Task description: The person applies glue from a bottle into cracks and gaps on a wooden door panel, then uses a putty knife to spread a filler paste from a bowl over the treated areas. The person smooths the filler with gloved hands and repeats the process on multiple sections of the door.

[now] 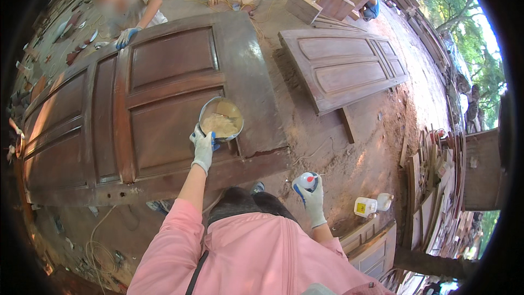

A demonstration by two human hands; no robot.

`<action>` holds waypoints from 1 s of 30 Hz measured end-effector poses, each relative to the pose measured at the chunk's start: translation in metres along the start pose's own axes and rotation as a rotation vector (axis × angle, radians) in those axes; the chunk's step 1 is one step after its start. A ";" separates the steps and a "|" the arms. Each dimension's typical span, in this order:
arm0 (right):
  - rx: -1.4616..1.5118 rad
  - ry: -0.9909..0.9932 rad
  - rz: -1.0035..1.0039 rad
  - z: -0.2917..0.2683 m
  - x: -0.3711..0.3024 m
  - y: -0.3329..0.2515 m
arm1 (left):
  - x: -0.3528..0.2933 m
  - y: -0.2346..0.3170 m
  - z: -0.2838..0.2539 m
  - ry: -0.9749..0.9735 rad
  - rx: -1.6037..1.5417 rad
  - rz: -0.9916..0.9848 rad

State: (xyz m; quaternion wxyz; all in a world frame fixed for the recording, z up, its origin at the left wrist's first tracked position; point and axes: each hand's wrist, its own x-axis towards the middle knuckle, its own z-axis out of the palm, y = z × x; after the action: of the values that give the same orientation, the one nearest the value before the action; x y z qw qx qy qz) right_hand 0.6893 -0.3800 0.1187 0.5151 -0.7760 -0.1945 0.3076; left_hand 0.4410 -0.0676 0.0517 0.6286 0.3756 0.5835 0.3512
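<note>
My left hand (203, 145), in a white and blue work glove, grips the near rim of a round metal bowl (220, 118) that holds a pale tan paste. The bowl rests on a large dark brown panelled wooden door (153, 104) lying flat. My right hand (310, 195), also gloved, holds a small white bottle with a red mark (307, 181) at my side, over the dirt ground. My pink sleeves come up from the lower edge.
Another person's gloved hand (127, 36) rests on the door's far edge. A second door (344, 65) lies to the right. Wooden boxes (327, 1) and another crouching person (371, 1) are at the back. White containers (371, 205) and stacked wood (431, 186) sit at right.
</note>
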 end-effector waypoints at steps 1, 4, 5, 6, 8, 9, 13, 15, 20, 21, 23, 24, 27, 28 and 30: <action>-0.035 0.014 -0.005 0.000 -0.001 -0.004 | 0.003 -0.003 -0.002 0.006 -0.093 -0.030; -0.050 0.058 0.003 -0.002 -0.004 -0.007 | 0.004 -0.016 -0.019 -0.092 -0.208 -0.043; 0.006 0.073 0.012 -0.005 -0.001 -0.002 | 0.004 -0.020 -0.023 -0.102 -0.187 -0.062; 0.062 0.083 0.030 -0.007 -0.001 0.001 | 0.001 -0.023 -0.031 -0.134 -0.164 -0.047; 0.076 0.102 0.034 -0.013 0.002 0.006 | -0.007 -0.031 -0.046 -0.194 -0.122 -0.014; 0.084 0.117 0.035 -0.016 0.004 0.008 | -0.015 -0.029 -0.046 -0.214 -0.139 -0.015; 0.219 0.138 0.053 -0.025 0.019 0.010 | -0.036 -0.020 -0.049 -0.229 -0.163 -0.002; 0.311 0.134 0.076 -0.026 0.029 0.004 | -0.041 -0.018 -0.047 -0.215 -0.152 -0.012; 0.304 0.070 0.069 -0.039 0.070 -0.003 | -0.050 -0.007 -0.011 -0.144 -0.186 -0.067; 0.303 0.047 0.072 -0.042 0.079 -0.006 | -0.049 -0.014 -0.005 -0.128 -0.201 -0.050; 0.296 0.008 0.078 -0.050 0.104 -0.006 | -0.045 -0.026 0.012 -0.101 -0.234 0.015; 0.291 -0.005 0.072 -0.060 0.116 -0.001 | -0.044 -0.020 0.027 -0.067 -0.254 -0.017; 0.344 -0.014 -0.012 -0.101 0.163 0.022 | -0.051 -0.010 0.087 -0.013 -0.331 -0.054; 0.332 0.009 -0.019 -0.115 0.181 0.024 | -0.050 -0.010 0.100 0.005 -0.349 -0.035; 0.309 0.028 -0.010 -0.146 0.210 0.031 | -0.040 -0.022 0.129 0.057 -0.422 -0.050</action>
State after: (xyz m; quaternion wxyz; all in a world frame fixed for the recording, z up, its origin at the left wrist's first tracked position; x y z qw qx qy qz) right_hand 0.9422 -0.3618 0.0734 0.6326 -0.6909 -0.1416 0.3201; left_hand 0.5672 -0.1211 0.0561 0.6850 0.2108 0.5238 0.4604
